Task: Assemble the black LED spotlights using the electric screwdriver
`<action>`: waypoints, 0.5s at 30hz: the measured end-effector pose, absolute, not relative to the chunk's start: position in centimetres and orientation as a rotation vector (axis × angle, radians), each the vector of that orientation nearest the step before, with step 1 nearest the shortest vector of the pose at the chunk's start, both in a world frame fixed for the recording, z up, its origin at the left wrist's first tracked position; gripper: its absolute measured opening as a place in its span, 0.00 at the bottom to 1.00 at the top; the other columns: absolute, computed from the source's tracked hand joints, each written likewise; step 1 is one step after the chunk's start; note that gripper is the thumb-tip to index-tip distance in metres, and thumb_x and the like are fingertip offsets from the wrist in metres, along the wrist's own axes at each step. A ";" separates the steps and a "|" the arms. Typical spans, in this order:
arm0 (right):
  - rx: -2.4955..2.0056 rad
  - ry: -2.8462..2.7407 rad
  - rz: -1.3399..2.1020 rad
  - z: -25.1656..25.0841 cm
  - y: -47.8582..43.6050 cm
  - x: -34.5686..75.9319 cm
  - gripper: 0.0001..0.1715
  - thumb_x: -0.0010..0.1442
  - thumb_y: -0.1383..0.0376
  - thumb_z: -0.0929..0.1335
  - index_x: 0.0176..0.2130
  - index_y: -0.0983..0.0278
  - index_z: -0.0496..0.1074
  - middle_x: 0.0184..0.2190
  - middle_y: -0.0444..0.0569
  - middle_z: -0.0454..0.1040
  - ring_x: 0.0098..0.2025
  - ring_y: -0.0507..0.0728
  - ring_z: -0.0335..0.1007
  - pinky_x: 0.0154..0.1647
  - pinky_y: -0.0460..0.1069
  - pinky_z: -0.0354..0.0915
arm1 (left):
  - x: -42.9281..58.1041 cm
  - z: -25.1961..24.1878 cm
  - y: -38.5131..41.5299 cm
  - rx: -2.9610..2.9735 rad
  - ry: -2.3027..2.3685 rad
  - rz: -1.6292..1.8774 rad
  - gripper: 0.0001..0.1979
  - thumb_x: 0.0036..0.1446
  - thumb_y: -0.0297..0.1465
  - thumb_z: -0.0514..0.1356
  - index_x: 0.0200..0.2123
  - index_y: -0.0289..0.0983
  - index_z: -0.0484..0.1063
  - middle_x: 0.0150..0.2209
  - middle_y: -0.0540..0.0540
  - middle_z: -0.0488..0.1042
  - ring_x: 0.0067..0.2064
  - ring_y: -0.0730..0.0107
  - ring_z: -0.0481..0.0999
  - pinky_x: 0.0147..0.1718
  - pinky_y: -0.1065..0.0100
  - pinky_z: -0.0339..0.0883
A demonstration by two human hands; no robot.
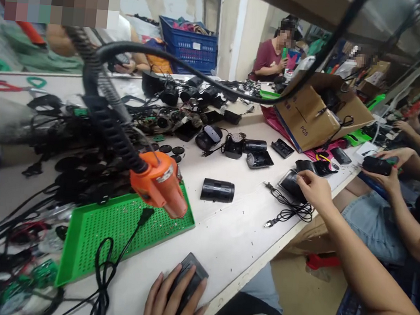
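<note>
My left hand (171, 301) lies at the table's near edge, its fingers curled over a flat dark grey plastic part (193, 270). Far to the right, my right hand (313, 188) closes its fingers on a black glossy device (289, 180) at the table edge. A thin black cable with a plug (289, 212) lies just beside that hand. Between my hands a black cylinder (217, 190) rests on its side on the white table (232, 238).
An orange power screwdriver (161, 185) hangs on a coiled cord over a green perforated tray (115, 232). Black parts and wires crowd the left and back. An open cardboard box (309, 112) stands at the right. A neighbour's hands hold a black device (377, 165). Other people sit behind.
</note>
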State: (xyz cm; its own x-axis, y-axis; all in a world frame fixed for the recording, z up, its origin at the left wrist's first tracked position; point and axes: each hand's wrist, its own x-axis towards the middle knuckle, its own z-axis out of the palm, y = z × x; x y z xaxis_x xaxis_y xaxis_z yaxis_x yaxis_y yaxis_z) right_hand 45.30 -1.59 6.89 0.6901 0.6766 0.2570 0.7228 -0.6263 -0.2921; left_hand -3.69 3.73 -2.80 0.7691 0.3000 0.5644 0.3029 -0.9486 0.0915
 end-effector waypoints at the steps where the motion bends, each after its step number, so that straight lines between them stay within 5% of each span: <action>1: -2.499 -1.184 -0.131 7.3 0.1 45.3 0.19 0.64 0.54 0.65 0.43 0.61 0.80 0.30 0.50 0.80 0.32 0.58 0.73 0.34 0.50 0.59 | -3.7 -2.6 3.5 -2.973 -0.550 -0.935 0.22 0.60 0.31 0.68 0.58 0.41 0.78 0.60 0.38 0.77 0.63 0.45 0.71 0.72 0.48 0.50; 6: -2.340 -1.625 0.027 7.3 11.0 43.7 0.15 0.64 0.60 0.66 0.44 0.62 0.80 0.42 0.51 0.83 0.42 0.58 0.76 0.46 0.50 0.68 | -3.1 -1.7 2.1 -3.016 -0.739 -0.991 0.21 0.61 0.27 0.68 0.57 0.42 0.77 0.60 0.38 0.77 0.63 0.43 0.71 0.65 0.46 0.59; 10: -2.335 -1.812 -0.038 5.4 18.7 40.8 0.17 0.63 0.62 0.68 0.48 0.66 0.80 0.54 0.60 0.79 0.56 0.67 0.71 0.58 0.58 0.65 | -2.6 -1.1 1.7 -3.026 -0.789 -1.018 0.20 0.63 0.26 0.66 0.57 0.42 0.77 0.60 0.38 0.77 0.64 0.43 0.70 0.62 0.45 0.61; 15: -2.435 -1.863 -0.113 3.6 22.3 37.9 0.19 0.62 0.66 0.69 0.51 0.71 0.78 0.55 0.66 0.78 0.58 0.71 0.71 0.58 0.60 0.64 | -2.2 -0.8 1.4 -3.028 -0.842 -1.052 0.18 0.65 0.23 0.61 0.56 0.40 0.78 0.60 0.37 0.76 0.64 0.43 0.68 0.63 0.43 0.59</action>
